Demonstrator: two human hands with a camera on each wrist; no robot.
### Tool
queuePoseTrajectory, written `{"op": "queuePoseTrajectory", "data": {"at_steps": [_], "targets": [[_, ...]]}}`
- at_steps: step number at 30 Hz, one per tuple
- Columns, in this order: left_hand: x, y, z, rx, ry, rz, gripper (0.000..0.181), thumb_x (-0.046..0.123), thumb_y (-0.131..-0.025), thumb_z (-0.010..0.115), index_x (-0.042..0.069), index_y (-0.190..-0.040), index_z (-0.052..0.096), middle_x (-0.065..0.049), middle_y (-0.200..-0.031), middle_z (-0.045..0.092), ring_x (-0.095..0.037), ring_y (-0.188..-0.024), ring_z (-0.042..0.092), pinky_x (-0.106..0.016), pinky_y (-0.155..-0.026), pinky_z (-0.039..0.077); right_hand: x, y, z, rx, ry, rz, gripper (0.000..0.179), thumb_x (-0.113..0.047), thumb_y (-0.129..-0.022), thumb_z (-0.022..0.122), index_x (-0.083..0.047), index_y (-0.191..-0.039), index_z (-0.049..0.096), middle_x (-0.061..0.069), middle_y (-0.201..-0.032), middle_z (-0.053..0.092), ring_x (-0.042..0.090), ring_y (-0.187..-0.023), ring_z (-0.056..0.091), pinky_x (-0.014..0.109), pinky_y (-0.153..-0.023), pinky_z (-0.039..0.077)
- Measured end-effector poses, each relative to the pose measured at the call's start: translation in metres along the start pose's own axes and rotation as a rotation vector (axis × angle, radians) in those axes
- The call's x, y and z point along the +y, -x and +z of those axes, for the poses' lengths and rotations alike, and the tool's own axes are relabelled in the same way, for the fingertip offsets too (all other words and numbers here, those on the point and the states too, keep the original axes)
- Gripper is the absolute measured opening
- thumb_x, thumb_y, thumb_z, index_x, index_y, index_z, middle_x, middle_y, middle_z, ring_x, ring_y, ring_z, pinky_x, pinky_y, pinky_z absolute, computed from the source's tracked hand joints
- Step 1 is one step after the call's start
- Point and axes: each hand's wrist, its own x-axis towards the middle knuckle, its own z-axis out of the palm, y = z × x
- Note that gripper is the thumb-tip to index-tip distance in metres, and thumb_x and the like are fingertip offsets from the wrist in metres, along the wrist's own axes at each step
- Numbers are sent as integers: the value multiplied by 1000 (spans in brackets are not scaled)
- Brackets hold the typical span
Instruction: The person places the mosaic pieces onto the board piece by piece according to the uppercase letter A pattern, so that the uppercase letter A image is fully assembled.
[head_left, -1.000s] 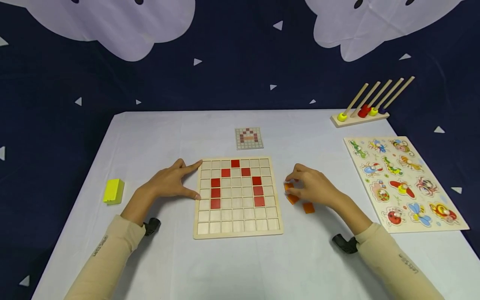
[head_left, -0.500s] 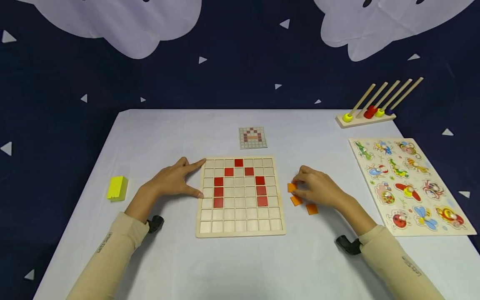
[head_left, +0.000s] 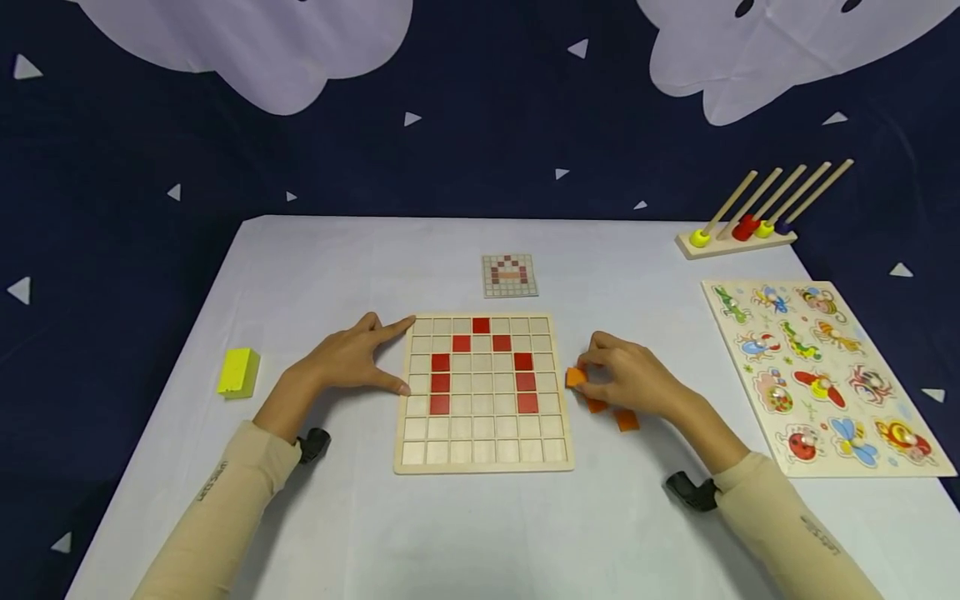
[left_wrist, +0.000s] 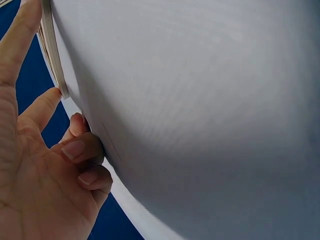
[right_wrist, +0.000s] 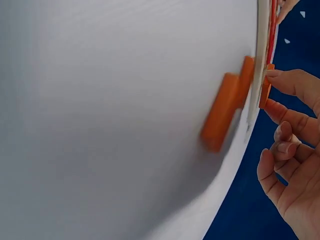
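Observation:
The wooden grid board [head_left: 483, 460] lies flat on the table, with several red square tiles [head_left: 439, 383] set in its cells in an arch-like pattern. My left hand [head_left: 347, 358] touches the board's left side with outstretched thumb and index finger; in the left wrist view its other fingers [left_wrist: 82, 149] are bent. Just right of the board, my right hand [head_left: 628, 373] pinches an orange tile [head_left: 575, 377] between thumb and index finger, seen edge-on in the right wrist view. Two more orange tiles lie under and beside that hand, the nearer one [head_left: 627, 420] fully in sight.
Behind the board lies a small pattern card [head_left: 510, 287]. A yellow block [head_left: 239, 372] sits at the left. On the right are an insect picture board [head_left: 795, 433] and a peg stand [head_left: 738, 246] with coloured beads. A dark curtain [head_left: 480, 150] hangs behind the table.
My right hand has taken an orange tile between thumb and index finger and shifted slightly left toward the board. The left hand stays at the board's edge. The head view has shifted slightly.

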Motion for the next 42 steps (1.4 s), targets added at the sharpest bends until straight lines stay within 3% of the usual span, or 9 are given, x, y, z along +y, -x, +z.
{"op": "queuePoseTrajectory", "data": {"at_steps": [18,30,42], "targets": [[-1,0,1,6,-7,6,117,71,-60,82,25,-157,32,-8,-100,44,-18,-69,41,-29,-61,36,-43,-35,1,-11,-7,-152,27,-25,-80,82,-5,-96,76,2,-85,52,9,-71,45,25,-64,41],[1,0,0,2,-3,8,118,71,-60,82,25,-157,32,-8,-100,44,-19,-70,41,-29,-61,37,-71,-61,10,-58,35,-212,21,-27,-83,79,-9,-91,74,1,-83,49,8,-69,44,23,-62,38],[1,0,0,4,-2,10,116,69,-61,83,26,-156,32,-7,-100,44,-19,-69,41,-29,-61,35,-91,-78,19,-101,45,-254,22,-26,-84,77,-8,-96,76,-1,-84,50,8,-69,44,21,-62,40]]}}
